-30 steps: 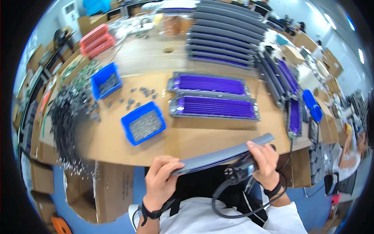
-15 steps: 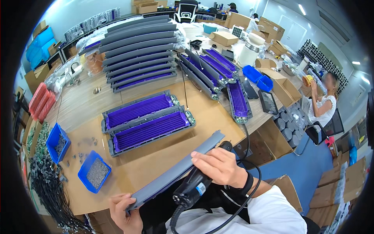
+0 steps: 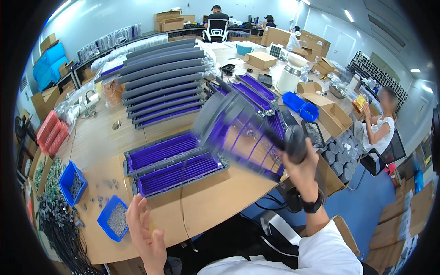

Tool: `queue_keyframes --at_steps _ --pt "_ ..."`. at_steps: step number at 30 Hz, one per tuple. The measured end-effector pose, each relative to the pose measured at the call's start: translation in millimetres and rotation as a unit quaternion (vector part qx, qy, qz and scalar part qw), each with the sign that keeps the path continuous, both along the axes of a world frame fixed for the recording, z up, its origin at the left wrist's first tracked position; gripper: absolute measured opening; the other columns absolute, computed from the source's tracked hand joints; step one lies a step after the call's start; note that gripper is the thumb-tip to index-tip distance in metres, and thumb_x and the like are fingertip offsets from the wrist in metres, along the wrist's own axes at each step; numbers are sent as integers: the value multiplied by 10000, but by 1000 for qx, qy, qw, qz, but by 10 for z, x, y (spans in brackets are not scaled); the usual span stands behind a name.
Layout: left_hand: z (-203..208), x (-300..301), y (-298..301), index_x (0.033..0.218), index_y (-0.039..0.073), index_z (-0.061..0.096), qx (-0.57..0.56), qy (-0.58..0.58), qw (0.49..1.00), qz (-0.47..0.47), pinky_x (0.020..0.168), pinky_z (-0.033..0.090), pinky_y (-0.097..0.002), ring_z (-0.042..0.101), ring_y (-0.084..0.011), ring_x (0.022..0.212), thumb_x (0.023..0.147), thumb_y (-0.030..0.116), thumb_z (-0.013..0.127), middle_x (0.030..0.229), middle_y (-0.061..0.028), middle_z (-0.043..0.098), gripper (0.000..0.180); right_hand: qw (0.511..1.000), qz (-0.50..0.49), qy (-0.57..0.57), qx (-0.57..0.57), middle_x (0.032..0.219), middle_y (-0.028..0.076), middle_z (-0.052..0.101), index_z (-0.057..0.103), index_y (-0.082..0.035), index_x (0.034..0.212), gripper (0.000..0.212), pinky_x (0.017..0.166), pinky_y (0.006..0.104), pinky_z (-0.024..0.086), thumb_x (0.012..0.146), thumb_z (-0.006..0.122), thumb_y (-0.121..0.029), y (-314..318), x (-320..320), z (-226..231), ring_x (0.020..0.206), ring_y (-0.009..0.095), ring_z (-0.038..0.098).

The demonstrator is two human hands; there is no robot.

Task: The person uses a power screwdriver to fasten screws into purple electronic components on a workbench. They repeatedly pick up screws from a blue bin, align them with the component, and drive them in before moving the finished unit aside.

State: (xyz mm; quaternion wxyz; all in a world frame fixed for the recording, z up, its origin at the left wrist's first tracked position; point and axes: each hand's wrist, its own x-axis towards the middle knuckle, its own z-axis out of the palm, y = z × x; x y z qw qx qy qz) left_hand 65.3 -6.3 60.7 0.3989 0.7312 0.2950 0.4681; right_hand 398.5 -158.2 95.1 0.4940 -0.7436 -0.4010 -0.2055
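Observation:
My right hand is closed around a black corded power tool, seen nearly end-on; it looks like an electric screwdriver. Beside it, smeared by motion, a grey-and-purple ribbed housing hangs tilted over the table, its right end by my right thumb. Whether the thumb also pinches it is unclear. My left hand is raised near the front edge, fingers apart, holding nothing. Two purple-lined trays lie side by side beyond it, the blurred housing covering part of their right ends. A thin cable dangles over the edge.
Blue bins of small parts and black wire bundles are at left. Stacked grey-and-purple housings stand at the back. More purple trays, a white flask and cartons are at right. A person sits far right.
The grey-and-purple housing has swung up from my lap to above the table's right side, along with my right hand and the tool. My left hand has let go and opened.

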Motion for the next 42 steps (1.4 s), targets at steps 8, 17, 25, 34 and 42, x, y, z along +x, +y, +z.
queue_keyframes --at_steps 8,17,25,34,42 --pt "-57 200 300 1414 19 428 70 297 952 24 1136 294 -430 340 -364 1399 930 100 578 1465 -186 427 514 971 -27 236 -26 696 56 645 641 3 944 320 518 296 465 680 798 -88 35 1285 178 541 137 590" --pt "-250 373 408 1327 7 499 118 418 900 24 1130 257 -525 286 -415 1409 892 89 626 1422 -202 443 460 935 -59 303 -171 686 133 647 619 93 784 246 516 337 467 639 793 -3 439 1818 26 556 193 606" --pt "-184 265 203 1263 10 534 97 414 904 40 1117 263 -530 316 -414 1385 887 93 632 1387 -217 459 397 944 -40 286 -159 663 106 590 582 103 849 316 498 323 456 643 792 -13 542 1715 -72 539 183 582" --pt "-140 178 -27 1321 15 497 75 429 900 19 1134 213 -570 298 -417 1397 884 101 634 1440 -220 412 466 957 -40 235 -165 667 108 597 582 106 915 349 478 331 444 651 772 -20 491 1788 -164 547 189 588" --pt "-320 97 -141 1385 33 450 127 423 896 43 1125 221 -579 327 -393 1386 886 135 621 1463 -200 403 538 954 19 299 -15 696 61 636 616 14 879 255 533 293 471 666 756 28 269 1957 92 553 145 584"
